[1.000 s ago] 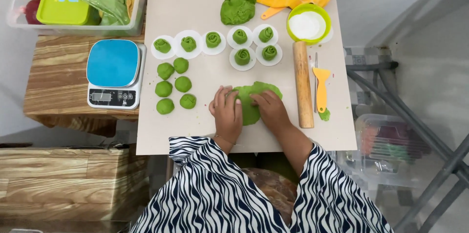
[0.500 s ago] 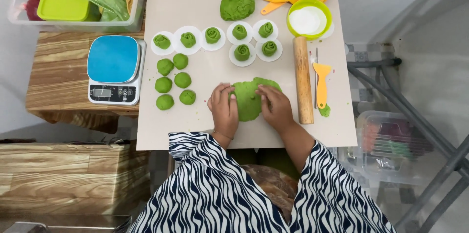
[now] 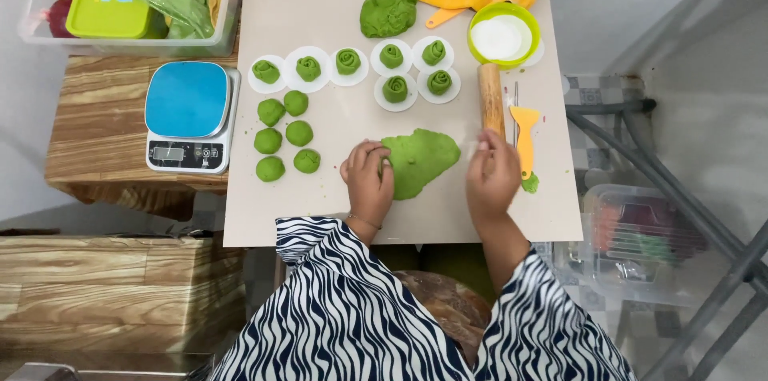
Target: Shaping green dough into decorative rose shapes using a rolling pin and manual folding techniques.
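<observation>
Between both hands, flattened green dough (image 3: 420,159), left fingers (image 3: 378,159) touching its edge

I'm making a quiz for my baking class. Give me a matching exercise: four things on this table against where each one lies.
Things:
1. Scale
2. Rolling pin
3. Flat dough
4. Bowl

Places:
a. between the two hands
b. off the table's left edge
c. top right, by the yellow cloth
d. just beyond the right hand

Pairs: 1-b, 2-d, 3-a, 4-c
</observation>
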